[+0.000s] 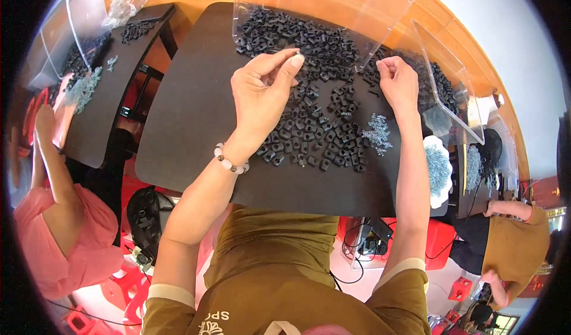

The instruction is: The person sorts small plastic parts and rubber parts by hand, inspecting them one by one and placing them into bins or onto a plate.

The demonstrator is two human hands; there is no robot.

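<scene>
My left hand (pixel 262 88), a beaded bracelet (pixel 231 163) at its wrist, is raised over the dark table with thumb and forefinger pinched. What sits at its fingertips is too small to name. Farther right, my right hand (pixel 399 84) has its fingers pressed together near the far black parts, and whatever they may hold is hidden. Small black plastic parts with holes (pixel 312 132) lie scattered between and below my hands. More of them form a heap (pixel 297 34) by a clear plastic bin (pixel 321 5). Beside my right forearm lies a little pile of pale blue-grey pieces (pixel 376 134).
A white scalloped dish (pixel 441 202) of similar pale pieces stands right of my forearm. Another clear bin (pixel 452 118) tilts at the far right. People sit at neighbouring tables, one in a pink top (pixel 71 234) at left, another in brown (pixel 516 240) at right. Red stools (pixel 122 293) stand below.
</scene>
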